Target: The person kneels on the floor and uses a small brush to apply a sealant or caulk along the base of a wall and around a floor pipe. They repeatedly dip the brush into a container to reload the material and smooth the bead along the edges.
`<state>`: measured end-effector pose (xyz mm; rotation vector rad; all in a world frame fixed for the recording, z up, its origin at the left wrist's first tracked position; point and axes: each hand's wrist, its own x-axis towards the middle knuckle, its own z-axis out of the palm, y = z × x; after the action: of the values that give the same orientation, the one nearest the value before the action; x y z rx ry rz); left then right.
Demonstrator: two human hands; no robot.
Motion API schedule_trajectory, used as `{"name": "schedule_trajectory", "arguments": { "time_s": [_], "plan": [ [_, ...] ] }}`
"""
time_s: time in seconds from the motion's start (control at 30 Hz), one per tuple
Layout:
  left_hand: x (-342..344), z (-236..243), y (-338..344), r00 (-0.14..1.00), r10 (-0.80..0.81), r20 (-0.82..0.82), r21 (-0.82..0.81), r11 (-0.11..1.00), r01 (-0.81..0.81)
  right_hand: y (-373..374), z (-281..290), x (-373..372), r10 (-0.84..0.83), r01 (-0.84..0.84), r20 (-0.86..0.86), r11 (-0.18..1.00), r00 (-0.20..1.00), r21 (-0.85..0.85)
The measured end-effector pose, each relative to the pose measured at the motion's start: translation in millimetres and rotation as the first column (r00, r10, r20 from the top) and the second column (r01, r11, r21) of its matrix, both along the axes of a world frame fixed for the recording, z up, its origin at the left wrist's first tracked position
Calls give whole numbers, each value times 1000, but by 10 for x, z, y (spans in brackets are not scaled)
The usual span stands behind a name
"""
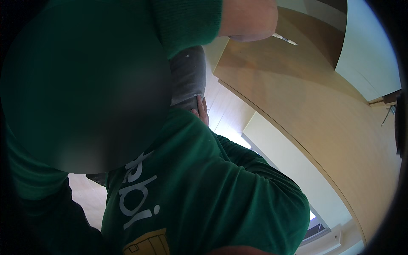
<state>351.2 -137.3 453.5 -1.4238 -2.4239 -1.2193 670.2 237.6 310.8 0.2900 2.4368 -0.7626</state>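
One arm [191,25] stretches rightward, its left hand [250,19] near a pen [285,39], grip I cannot tell; right hand [203,111], fingers straight, unclenched, touches grey trousers [188,76].

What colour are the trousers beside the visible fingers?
Dark grey; the trousers show best in the head view.

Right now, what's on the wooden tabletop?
Against the tabletop: slim whitish stick by a bare arm, resting or held unclear; thin metallic piece at right. Behind the arm and pale panel: hidden.
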Motion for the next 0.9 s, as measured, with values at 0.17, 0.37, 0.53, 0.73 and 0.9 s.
{"name": "schedule_trajectory", "arguments": {
  "time_s": [0.17,0.37,0.53,0.73,0.9],
  "plan": [
    [13,-28,93,999,40,-26,29,999,-39,-6,0,-5,-6,6,3,1000,1000,-3],
    [-54,202,6,996,-71,44,-171,982,77,5,-1,4,-13,13,-9,1000,1000,-13],
    [-72,394,0,991,-122,54,-289,948,132,-3,-14,-7,-26,25,-27,998,999,-55],
    [-132,372,-69,945,-168,282,-124,970,209,118,96,-118,77,-77,-1,996,997,-33],
    [61,122,-8,965,-26,261,-2,1000,27,888,-16,-881,616,-605,-139,788,776,116]
  ]
}}
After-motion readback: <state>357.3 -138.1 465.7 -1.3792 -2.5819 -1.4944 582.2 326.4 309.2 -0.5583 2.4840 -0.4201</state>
